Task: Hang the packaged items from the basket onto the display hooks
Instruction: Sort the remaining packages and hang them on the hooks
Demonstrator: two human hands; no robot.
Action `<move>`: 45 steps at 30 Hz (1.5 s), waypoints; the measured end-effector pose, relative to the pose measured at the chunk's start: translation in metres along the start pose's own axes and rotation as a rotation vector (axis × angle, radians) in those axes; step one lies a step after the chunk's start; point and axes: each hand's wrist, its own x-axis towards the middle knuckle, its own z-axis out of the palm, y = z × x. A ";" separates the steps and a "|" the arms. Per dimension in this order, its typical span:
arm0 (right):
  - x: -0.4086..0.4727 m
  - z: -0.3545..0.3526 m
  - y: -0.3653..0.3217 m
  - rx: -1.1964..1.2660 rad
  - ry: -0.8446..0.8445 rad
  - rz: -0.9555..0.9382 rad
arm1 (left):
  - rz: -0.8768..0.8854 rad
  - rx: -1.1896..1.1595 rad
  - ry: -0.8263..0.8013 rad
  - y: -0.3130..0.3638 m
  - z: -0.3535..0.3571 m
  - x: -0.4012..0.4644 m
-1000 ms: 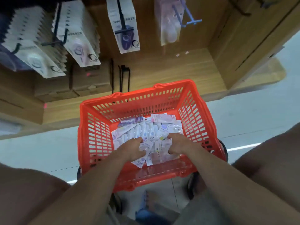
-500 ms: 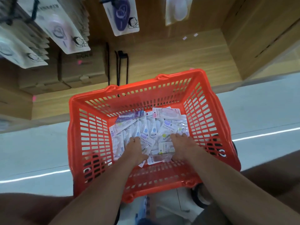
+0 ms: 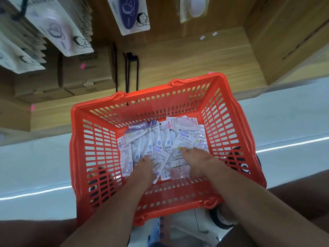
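both hands are down in the red basket [image 3: 99, 157], right on the heap of packaged items [image 3: 160, 139] that covers its floor. the left hand [image 3: 144, 166] lies on the near-left packs, fingers bent down among them; whether it pinches one, i cannot tell. the right hand [image 3: 197, 157] rests on the near-right packs, fingertips touching a pack, grip unclear. more packs hang on the display hooks [image 3: 130, 59] beyond the basket.

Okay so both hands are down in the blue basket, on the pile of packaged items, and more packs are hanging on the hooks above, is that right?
Not quite: the basket is red-orange, not blue, as the head view shows. The rest holds: left hand and right hand are down on the packaged items, and hanging packs show above.
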 end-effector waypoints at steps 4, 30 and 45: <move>-0.001 0.007 -0.002 -0.136 -0.020 -0.027 | -0.039 -0.082 0.004 0.002 -0.005 0.002; 0.010 -0.022 0.026 1.494 0.080 0.182 | 0.316 0.012 0.119 -0.011 -0.121 0.058; 0.009 -0.028 0.019 1.764 0.123 0.181 | 0.122 0.178 -0.054 -0.013 -0.122 0.069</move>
